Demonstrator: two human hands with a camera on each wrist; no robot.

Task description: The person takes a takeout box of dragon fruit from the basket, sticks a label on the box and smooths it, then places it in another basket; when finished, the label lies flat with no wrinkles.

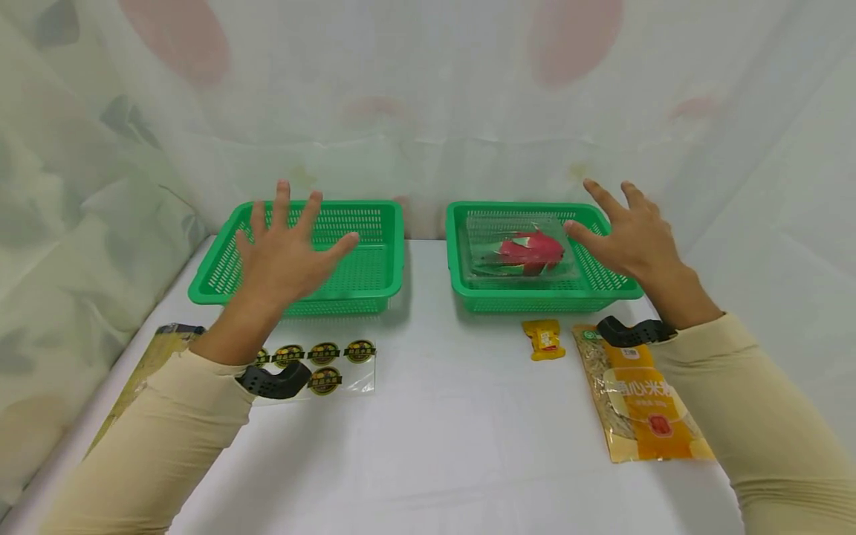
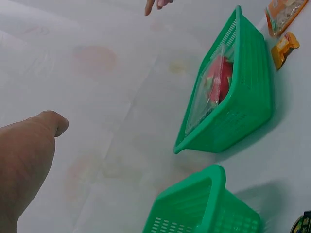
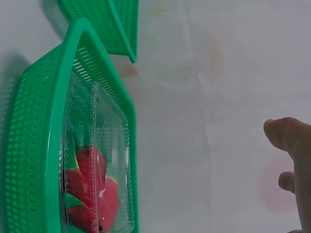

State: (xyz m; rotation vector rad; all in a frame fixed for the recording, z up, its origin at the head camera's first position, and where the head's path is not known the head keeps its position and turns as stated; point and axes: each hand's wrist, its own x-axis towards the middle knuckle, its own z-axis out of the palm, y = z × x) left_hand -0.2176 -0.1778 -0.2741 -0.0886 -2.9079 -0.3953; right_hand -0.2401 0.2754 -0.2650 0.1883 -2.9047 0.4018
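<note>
My left hand (image 1: 284, 256) is raised with fingers spread, overlapping the left green basket (image 1: 394, 256) in the head view. Nothing is in its grasp. My right hand (image 1: 631, 234), also spread and holding nothing, hovers by the right end of the other green basket (image 1: 535, 305). Inside that basket lies a clear plastic box (image 1: 484, 230) with a red dragon fruit (image 1: 535, 249) in it. The right wrist view shows the dragon fruit (image 3: 90, 189) through the lid, with my thumb well off to the side.
A small yellow packet (image 1: 545, 339) lies before the right basket, beside a yellow-orange food bag (image 1: 642, 401) partly under my right forearm. A clear sheet of round dark stickers (image 1: 325, 353) and a flat yellowish package (image 1: 143, 371) lie near my left arm. A pale curtain (image 1: 428, 89) hangs behind.
</note>
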